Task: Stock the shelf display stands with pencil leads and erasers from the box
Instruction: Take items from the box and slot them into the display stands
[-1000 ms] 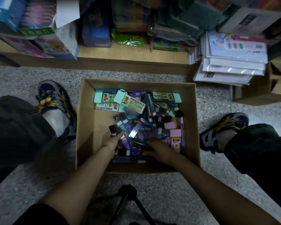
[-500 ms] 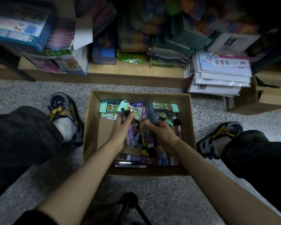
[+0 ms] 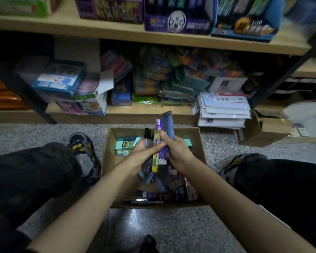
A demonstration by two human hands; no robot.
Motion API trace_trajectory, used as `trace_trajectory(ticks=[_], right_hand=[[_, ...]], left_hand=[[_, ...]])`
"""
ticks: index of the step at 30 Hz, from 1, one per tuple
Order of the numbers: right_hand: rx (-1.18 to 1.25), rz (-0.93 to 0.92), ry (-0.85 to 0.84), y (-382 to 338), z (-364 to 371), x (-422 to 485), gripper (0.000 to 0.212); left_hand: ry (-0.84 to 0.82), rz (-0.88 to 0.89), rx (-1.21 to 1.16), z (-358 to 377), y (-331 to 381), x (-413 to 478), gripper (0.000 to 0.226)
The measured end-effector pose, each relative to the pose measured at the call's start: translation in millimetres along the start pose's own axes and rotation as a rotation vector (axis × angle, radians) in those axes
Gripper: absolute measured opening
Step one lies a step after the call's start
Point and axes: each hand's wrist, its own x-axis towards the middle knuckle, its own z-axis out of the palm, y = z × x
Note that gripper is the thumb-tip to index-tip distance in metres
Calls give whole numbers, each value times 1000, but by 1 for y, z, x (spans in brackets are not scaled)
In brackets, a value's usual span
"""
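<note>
around: shelf (image 3: 153, 36) up top, box (image 3: 109, 157) mid-frame
grip: left hand (image 3: 144, 152) and right hand (image 3: 177, 152) both curled tight round the leads (image 3: 161, 143)

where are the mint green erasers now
Head view, left of centre: the mint green rectangular erasers lie in the far-left corner of the brown cardboard box, beside the left hand.

Wrapped paper packs (image 3: 223, 110) are lying stacked beyond and right of the grip; a grey sneaker (image 3: 84, 154) is resting left of it.
</note>
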Motion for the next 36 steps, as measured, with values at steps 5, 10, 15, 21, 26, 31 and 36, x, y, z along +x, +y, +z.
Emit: trace_trajectory(ticks=[5,10,15,21,26,31,36], right_hand=[[101,-21,-47,-21,13,-24,38],[90,-140,-121,-50,19,-45,36],[39,-295,-166,-87,23,-63,35],[-307,-529,-39,-143,12,-75,19],[-426,-707,22,-181,-6,-68,16],[-482,-737,47,-212,-13,-54,18],[-507,-642,-79,-234,-16,-39,14]], left_hand=[[22,116,5,6,26,-20,49],[90,292,73,20,61,-37,45],[96,412,13,42,112,-51,22],[132,456,2,48,181,-52,22],[121,513,30,35,221,-47,21],[114,504,49,37,241,-35,41],[101,496,11,47,252,-14,42]])
